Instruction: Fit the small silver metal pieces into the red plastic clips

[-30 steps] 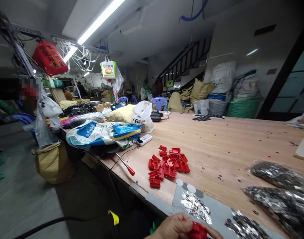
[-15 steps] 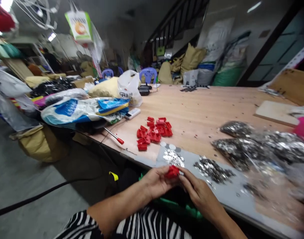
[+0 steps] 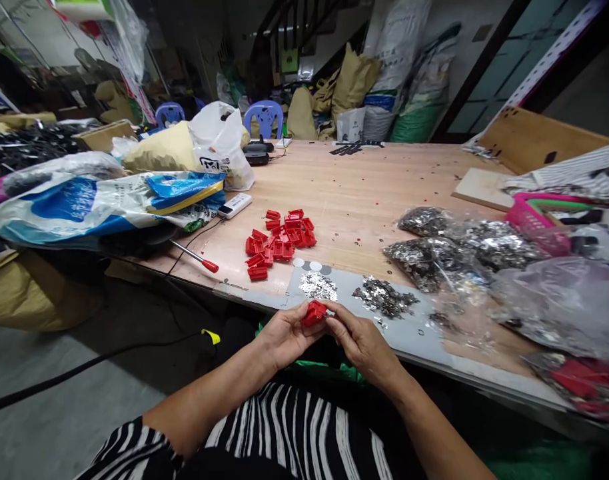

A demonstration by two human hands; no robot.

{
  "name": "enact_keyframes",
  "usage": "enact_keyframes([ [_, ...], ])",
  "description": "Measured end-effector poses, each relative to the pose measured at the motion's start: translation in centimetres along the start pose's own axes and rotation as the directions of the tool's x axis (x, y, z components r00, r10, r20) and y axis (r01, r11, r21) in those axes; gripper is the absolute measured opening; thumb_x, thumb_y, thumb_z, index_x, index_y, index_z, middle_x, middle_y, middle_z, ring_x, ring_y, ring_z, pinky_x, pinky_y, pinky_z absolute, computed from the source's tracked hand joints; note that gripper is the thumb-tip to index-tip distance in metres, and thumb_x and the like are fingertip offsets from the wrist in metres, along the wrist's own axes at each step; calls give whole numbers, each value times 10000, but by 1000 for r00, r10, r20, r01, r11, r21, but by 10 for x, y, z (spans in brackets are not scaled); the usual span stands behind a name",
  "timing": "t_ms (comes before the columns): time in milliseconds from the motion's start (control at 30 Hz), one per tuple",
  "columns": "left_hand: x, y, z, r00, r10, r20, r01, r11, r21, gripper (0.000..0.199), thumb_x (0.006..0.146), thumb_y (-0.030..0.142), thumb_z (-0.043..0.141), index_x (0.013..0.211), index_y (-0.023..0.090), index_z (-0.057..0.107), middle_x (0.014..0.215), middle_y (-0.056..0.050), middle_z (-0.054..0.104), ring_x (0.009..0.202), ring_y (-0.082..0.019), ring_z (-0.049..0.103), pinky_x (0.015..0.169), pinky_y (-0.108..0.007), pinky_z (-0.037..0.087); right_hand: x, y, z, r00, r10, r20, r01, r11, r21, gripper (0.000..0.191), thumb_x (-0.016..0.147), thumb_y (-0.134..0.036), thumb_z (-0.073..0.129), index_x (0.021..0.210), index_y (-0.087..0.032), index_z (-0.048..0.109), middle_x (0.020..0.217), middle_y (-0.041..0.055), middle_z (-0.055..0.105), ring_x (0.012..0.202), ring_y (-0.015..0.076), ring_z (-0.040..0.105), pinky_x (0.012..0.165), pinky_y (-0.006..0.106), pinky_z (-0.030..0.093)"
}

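Observation:
My left hand is closed round a small red plastic part, held just off the table's front edge. The fingers of my right hand are pinched together against the part's right side; a tiny greyish bit shows at their tips, too small to name. Just beyond my hands lies a pile of shiny flat metal pieces on a grey sheet. To its right is a darker heap of small metal pieces. Several more red plastic parts are heaped on the table to the left.
Clear bags of metal pieces lie at the right, near a pink basket. A red-handled tool pokes over the left edge. Blue and white sacking and a white plastic bag cover the left side.
The whole view has shifted, so the table and my hands appear further left and higher. My left hand still holds the red part, with my right fingers still at its side.

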State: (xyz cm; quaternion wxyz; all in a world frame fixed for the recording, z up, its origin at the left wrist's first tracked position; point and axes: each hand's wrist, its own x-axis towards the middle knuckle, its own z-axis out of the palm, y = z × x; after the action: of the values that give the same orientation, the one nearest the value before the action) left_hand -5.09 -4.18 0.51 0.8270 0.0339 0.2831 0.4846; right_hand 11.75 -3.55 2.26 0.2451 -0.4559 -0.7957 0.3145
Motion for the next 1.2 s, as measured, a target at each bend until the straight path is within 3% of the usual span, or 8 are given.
enact_keyframes([
  [133, 0, -3, -4, 999, 23, 34, -24, 998, 53, 105, 861, 174, 585, 888, 88, 641, 880, -75, 697, 837, -160, 683, 1031, -359, 420, 0, 2, 4, 998, -21, -61, 25, 998, 52, 350, 955, -351, 358, 1186, -243, 599, 1047, 61, 698, 835, 196, 661, 744, 280, 492],
  [400, -7, -7, -19, 995, -8, 102, -32, 921, 388, 216, 739, 272, 733, 749, 143, 560, 864, -64, 695, 848, -194, 675, 861, -400, 511, -14, 6, 2, 992, 122, -15, -119, 982, 147, 404, 973, -414, 300, 1146, -204, 598, 608, -23, 583, 544, 134, 536, 560, 236, 429],
  [500, -7, -9, -35, 995, 20, 97, -84, 695, 714, 239, 737, 328, 712, 738, 139, 565, 907, -67, 672, 762, -158, 638, 680, -293, 514, -28, 21, -7, 971, 207, -120, -203, 978, 41, 349, 947, -418, 357, 1105, -214, 593, 690, 4, 634, 597, 152, 573, 610, 261, 446],
  [600, -3, -13, -56, 984, 110, 137, -162, 262, 951, 128, 743, 271, 661, 792, 157, 630, 865, -42, 660, 748, -153, 601, 677, -275, 488, -42, 43, -18, 897, 301, -322, -344, 935, -84, 269, 897, -401, 445, 1014, -211, 595, 862, 63, 694, 718, 197, 629, 659, 297, 460],
  [733, -1, -15, -69, 960, 161, 228, -204, -155, 967, 300, 717, 205, 656, 1013, 248, 684, 957, -28, 656, 782, -166, 590, 734, -291, 476, -51, 65, -27, 839, 332, -431, -466, 847, -256, 220, 855, -340, 488, 988, -203, 598, 943, 74, 697, 834, 234, 646, 694, 320, 457],
  [967, -4, 11, -43, 931, 230, 282, -308, 88, 947, 225, 812, 295, 589, 990, 181, 668, 881, -41, 698, 710, -163, 628, 570, -246, 498, -43, 60, -25, 847, 326, -420, -504, 743, -440, 186, 891, -357, 470, 936, -246, 612, 953, 28, 692, 775, 217, 641, 590, 294, 402],
  [1033, -2, 27, -40, 844, 435, 314, -344, -11, 939, 205, 824, 282, 584, 991, 184, 652, 878, -39, 686, 687, -153, 616, 581, -252, 499, -42, 63, -25, 854, 313, -416, -491, 749, -445, 200, 895, -375, 458, 939, -255, 612, 975, 21, 690, 789, 222, 643, 591, 298, 404],
  [1200, 11, 64, -53, 379, 772, 511, -113, -509, 853, 378, 812, 187, 600, 1187, 178, 561, 1131, -126, 567, 1078, -269, 519, 950, -428, 419, -42, 76, -27, 857, 246, -453, -429, 828, -362, 261, 872, -429, 447, 905, -235, 619, 949, 50, 681, 819, 236, 641, 651, 316, 440],
])
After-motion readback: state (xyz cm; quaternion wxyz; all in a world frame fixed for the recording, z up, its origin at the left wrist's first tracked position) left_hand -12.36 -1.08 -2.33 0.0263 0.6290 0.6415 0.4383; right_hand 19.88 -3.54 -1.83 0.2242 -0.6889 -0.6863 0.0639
